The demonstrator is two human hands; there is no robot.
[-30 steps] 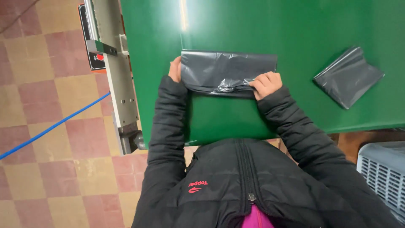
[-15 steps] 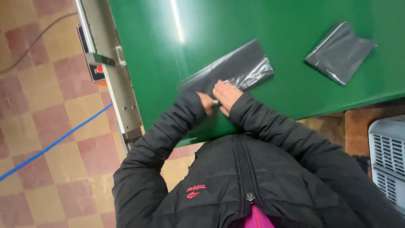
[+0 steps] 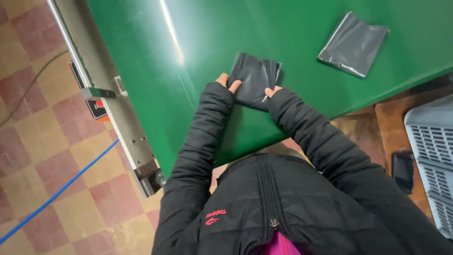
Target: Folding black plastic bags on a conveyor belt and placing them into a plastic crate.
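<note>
Counter (image 3: 302,38) of glossy green carries two dark grey plastic bags — a flat bag (image 3: 353,45) far right, a folded bag (image 3: 254,79) near its front edge. Left hand (image 3: 228,84) and right hand (image 3: 272,90) press flat on the folded bag's near corners — fingers loosely spread.

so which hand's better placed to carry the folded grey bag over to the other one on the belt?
Right, probably. The right hand sits at the folded grey bag's near right corner, on the side facing the second grey bag. The left hand is at its left edge, farther away.
</note>
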